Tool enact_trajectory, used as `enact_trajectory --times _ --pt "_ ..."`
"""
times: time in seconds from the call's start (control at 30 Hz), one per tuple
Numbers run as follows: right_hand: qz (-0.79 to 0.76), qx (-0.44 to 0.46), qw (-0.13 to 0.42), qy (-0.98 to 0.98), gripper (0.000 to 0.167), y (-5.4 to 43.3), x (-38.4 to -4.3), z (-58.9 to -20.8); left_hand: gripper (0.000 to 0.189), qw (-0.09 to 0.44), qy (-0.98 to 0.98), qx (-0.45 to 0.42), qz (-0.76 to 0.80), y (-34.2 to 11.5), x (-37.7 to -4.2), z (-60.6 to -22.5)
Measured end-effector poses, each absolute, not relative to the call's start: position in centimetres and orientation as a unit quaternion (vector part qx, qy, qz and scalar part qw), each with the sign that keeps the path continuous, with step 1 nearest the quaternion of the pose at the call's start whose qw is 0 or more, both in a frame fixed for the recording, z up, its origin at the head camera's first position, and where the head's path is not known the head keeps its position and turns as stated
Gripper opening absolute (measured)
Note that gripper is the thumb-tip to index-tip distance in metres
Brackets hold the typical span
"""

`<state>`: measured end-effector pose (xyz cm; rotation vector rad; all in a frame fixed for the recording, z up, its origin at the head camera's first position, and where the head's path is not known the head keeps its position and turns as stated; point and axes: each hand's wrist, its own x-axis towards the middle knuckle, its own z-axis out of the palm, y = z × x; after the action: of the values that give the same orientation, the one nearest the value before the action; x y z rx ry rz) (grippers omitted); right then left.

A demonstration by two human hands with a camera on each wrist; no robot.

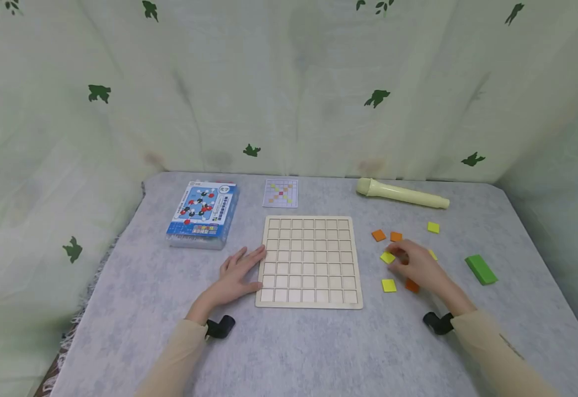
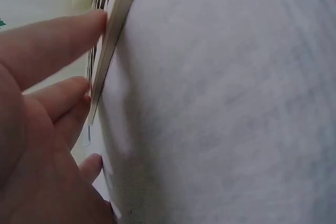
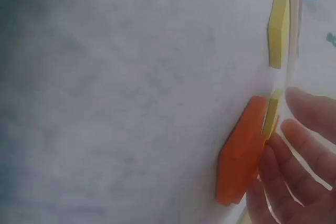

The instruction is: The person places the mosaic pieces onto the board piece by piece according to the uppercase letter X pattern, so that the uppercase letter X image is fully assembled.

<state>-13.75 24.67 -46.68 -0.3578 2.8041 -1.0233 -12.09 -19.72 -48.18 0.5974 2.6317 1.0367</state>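
Observation:
My left hand (image 1: 239, 275) lies at the left edge of the wooden grid board (image 1: 309, 262), its fingers extended and fingertips on the rim. In the left wrist view, the fingers (image 2: 58, 38) meet the side of the board (image 2: 116, 24). On the right, my right hand (image 1: 418, 264) hovers low over the loose square tiles with thumb and forefinger apart. A yellow tile (image 1: 387, 257) sits right by those fingertips. Under the hand an orange tile (image 1: 412, 285) is partly covered; the right wrist view shows this orange tile (image 3: 241, 153) close beside the fingers.
More yellow tiles (image 1: 389, 285) and orange tiles (image 1: 379, 235) lie around the right hand. A green block (image 1: 481, 269) is farther right. Behind are a pale yellow microphone-shaped object (image 1: 403, 194), a pattern card (image 1: 280, 193) and a blue-and-white box (image 1: 203, 215).

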Motion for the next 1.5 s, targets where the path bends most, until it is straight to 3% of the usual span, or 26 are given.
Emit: enact_trajectory --times 0.53,0.8,1.2,1.5 --pt "-0.351 -0.152 0.079 0.921 0.027 22.3 -15.9 -45.7 0.077 0.124 0.909 0.223 0.330 -19.7 -11.8 -48.3" --pt "-0.374 -0.239 0.060 0.894 0.025 16.6 -18.8 -44.5 0.079 0.130 0.910 0.222 0.325 -19.7 -11.8 -48.3" --pt "-0.354 -0.278 0.133 0.883 0.026 6.1 -22.5 -45.0 0.079 0.144 0.907 0.207 0.336 -19.7 -11.8 -48.2" --pt "-0.256 -0.294 0.107 0.915 0.027 2.8 -23.0 -45.7 0.079 0.146 0.905 0.209 0.340 -19.7 -11.9 -48.4"
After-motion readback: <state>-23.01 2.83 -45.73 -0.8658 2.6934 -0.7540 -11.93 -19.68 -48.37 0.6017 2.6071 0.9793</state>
